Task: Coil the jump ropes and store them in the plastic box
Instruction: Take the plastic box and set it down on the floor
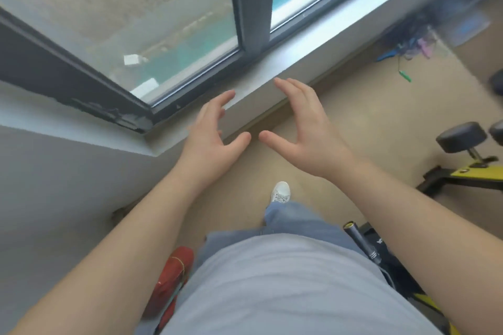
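Two hands wide and empty, left hand [209, 141] beside right hand [302, 130]; one blurred tangle of jump ropes [408, 42] well apart.

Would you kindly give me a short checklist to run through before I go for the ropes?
1. Left hand free: ok, fingers spread, holds nothing.
2. Right hand free: ok, holds nothing.
3. Jump ropes located: ok, a pile on the floor by the wall, ahead to the right.
4. Ropes coiled: not ok, a loose tangle; a green handle trails out of it.
5. Plastic box located: cannot tell, that corner is blurred.
6. Way there free: ok, bare floor; the bench stands off to the right.
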Available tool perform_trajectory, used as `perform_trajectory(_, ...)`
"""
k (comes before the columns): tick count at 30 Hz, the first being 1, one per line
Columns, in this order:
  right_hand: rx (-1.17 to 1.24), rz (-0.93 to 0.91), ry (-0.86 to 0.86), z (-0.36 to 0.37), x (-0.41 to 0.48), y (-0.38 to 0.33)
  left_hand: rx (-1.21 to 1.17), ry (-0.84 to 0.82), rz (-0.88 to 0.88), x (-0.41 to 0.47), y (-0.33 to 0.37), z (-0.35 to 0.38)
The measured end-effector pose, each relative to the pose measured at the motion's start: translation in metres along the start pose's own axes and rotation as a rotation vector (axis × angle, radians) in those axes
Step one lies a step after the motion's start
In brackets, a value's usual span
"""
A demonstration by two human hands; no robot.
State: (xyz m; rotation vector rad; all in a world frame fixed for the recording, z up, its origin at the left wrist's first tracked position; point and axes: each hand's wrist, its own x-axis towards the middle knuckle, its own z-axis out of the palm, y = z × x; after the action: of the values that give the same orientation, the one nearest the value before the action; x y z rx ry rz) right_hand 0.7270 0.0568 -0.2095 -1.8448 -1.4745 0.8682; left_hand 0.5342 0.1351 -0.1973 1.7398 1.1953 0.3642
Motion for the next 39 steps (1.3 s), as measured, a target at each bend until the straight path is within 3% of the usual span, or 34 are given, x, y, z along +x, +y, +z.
perform_trajectory(18,0.298,0.486,0.569,-0.194,0.010,0.163,0.143,-0.580,0.288,0.245,0.174,0.210)
perform_trajectory(30,0.229,0.635,0.825,-0.340,0.112,0.259,0.237,-0.910,0.477,0.438,0.311,0.330)
perform_trajectory(39,0.258,0.717,0.950,-0.443,0.127,0.344,0.308,-1.010,0.478,0.517,0.382,0.435)
